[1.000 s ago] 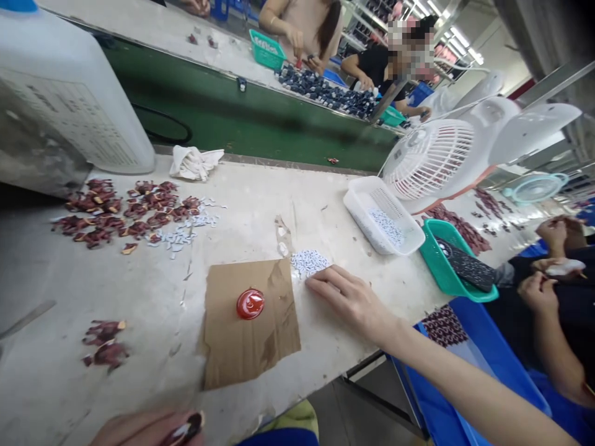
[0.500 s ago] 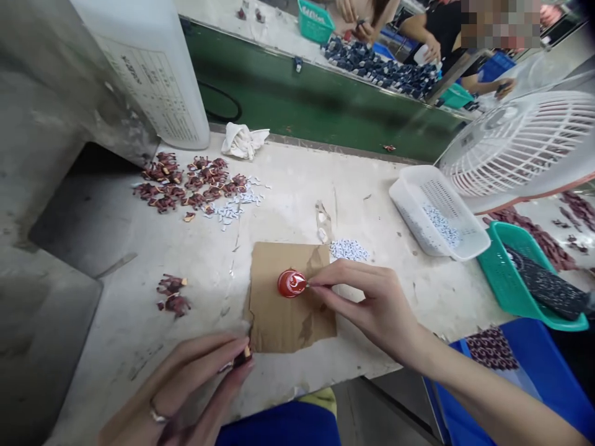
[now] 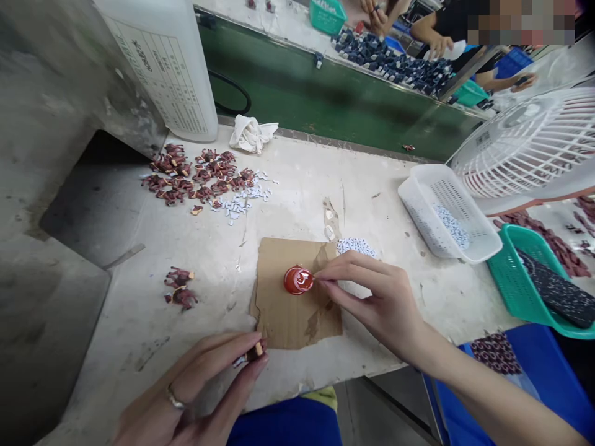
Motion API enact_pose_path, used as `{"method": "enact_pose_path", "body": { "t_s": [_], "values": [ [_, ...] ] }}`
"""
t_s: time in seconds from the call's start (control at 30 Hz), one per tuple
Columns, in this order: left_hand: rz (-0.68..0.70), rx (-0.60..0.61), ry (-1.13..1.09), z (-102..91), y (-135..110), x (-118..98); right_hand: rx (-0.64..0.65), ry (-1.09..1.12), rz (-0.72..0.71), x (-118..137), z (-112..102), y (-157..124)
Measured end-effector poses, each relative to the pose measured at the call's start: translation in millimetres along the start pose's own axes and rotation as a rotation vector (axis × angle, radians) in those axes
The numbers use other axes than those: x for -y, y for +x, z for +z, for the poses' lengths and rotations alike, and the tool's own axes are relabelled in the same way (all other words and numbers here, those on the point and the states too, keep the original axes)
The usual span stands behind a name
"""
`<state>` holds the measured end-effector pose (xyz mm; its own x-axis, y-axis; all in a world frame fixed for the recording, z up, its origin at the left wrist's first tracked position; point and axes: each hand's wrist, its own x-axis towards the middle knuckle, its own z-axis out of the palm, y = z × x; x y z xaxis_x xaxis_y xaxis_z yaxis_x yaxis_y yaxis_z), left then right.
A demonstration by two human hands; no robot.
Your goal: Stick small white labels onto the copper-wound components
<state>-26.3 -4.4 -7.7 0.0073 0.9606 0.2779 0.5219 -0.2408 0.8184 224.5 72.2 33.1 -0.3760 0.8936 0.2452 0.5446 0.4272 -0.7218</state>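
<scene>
My right hand (image 3: 376,297) rests on a torn piece of brown cardboard (image 3: 288,310), its thumb and forefinger pinched together right beside a small red dish (image 3: 299,280) of glossy stuff; what they pinch is too small to make out. Near the table's front edge, my left hand (image 3: 199,387), with a ring on it, pinches a small dark red piece (image 3: 255,351) between its fingertips. A little heap of tiny white bits (image 3: 356,246) lies just beyond the cardboard.
Dark red pieces (image 3: 195,173) and white bits lie at the back left, two more red pieces (image 3: 180,288) at the left. A white basket (image 3: 449,214), a green basket (image 3: 534,279), a white fan (image 3: 530,148), a big white jug (image 3: 162,62) and a rag (image 3: 253,133) stand around. Other people work across the green belt (image 3: 325,99).
My right hand left the white heap and came to the red dish, pinched. My left hand rose into view holding a dark red piece. The view swung left and down.
</scene>
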Motion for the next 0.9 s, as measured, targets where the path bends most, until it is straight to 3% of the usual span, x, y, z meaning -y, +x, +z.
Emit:
{"method": "enact_pose_path", "body": {
  "t_s": [0.3,0.4,0.57,0.9],
  "values": [
    [0.097,0.040,0.041,-0.9,7,-7,-0.053,0.031,-0.003,5,0,-2],
    [0.090,-0.006,0.044,2.6,11,-15,-0.065,0.160,0.021,21,3,-7],
    [0.117,0.022,0.048,8.5,18,-27,-0.035,0.388,0.022,43,14,-16],
    [0.049,-0.054,-0.005,19.3,11,-36,0.013,0.400,0.029,42,20,-15]
  ]
}}
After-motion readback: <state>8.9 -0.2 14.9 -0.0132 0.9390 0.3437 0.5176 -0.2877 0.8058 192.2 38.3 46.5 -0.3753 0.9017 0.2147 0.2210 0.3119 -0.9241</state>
